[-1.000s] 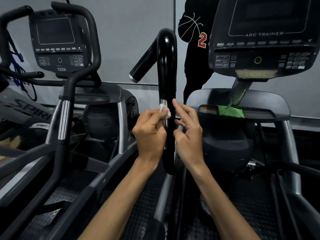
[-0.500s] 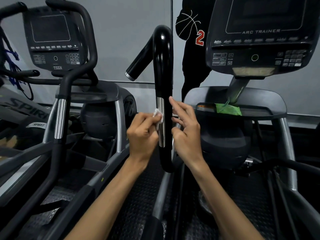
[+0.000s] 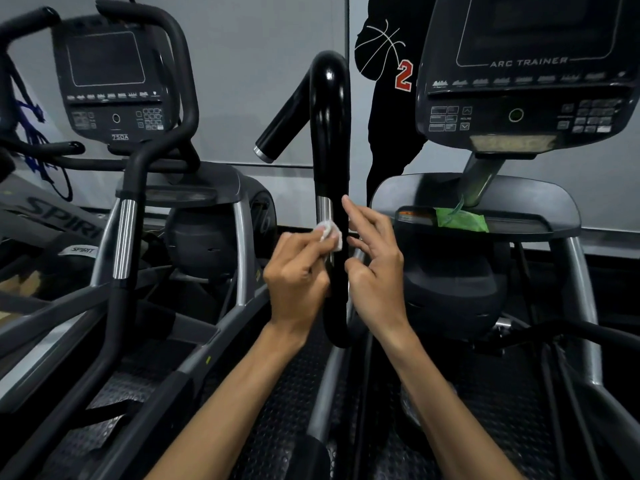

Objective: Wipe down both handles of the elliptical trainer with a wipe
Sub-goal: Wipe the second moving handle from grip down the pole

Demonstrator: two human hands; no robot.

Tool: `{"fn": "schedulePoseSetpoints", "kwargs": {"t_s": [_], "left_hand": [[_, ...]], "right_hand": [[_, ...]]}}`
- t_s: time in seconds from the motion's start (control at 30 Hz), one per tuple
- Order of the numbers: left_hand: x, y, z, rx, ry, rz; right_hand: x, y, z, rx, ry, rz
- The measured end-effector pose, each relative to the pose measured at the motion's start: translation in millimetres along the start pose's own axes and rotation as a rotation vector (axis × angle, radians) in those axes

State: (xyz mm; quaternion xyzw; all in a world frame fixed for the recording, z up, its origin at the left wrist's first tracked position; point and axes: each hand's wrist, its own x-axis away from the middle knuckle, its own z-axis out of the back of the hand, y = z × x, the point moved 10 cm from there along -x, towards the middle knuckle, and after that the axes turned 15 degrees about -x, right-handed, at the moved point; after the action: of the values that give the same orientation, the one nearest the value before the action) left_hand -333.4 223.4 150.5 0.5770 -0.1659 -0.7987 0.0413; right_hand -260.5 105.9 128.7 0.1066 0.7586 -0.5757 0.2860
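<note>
Left hand (image 3: 298,275) pinches the balled-up white wipe (image 3: 329,233) against the black handle (image 3: 329,188) at frame center, right on its chrome band. Right hand (image 3: 375,268) sits beside the bar, fingers loosely spread, holding nothing, probably steadying it. Plenty of bare bar above toward the curved top for wiping.

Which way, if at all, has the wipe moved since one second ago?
Yes, slightly down: the wipe in the left hand now sits farther below the top edge of the silver band.
</note>
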Motion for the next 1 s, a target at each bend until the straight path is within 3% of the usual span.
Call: {"fn": "schedulePoseSetpoints", "kwargs": {"t_s": [0.17, 0.33, 0.5, 0.63, 0.8, 0.93, 1.0], "left_hand": [[-12.6, -11.9, 6.0, 0.072, 0.068, 0.083], [11.0, 6.3, 2.3, -0.022, -0.015, -0.098], [-13.3, -10.0, 5.4, 0.048, 0.068, 0.053], [4.0, -4.9, 2.5, 0.002, -0.004, -0.038], [-11.4, -17.5, 4.0, 0.082, 0.056, 0.081], [12.2, -4.8, 2.4, 0.023, -0.002, -0.053], [6.5, -22.3, 1.1, 0.038, -0.002, -0.001]], "right_hand": [[-1.3, 0.1, 0.6, -0.009, -0.003, -0.012], [-0.7, -0.4, 0.4, -0.024, -0.010, -0.013], [-0.8, 0.5, 0.2, -0.019, -0.007, -0.020], [-0.8, -0.1, 0.2, -0.015, -0.007, -0.012], [-0.9, 0.5, -0.1, -0.009, 0.009, -0.002], [-0.4, -0.4, 0.3, -0.011, 0.001, -0.001], [-1.0, 0.4, 1.0, -0.009, 0.004, -0.007]]}}
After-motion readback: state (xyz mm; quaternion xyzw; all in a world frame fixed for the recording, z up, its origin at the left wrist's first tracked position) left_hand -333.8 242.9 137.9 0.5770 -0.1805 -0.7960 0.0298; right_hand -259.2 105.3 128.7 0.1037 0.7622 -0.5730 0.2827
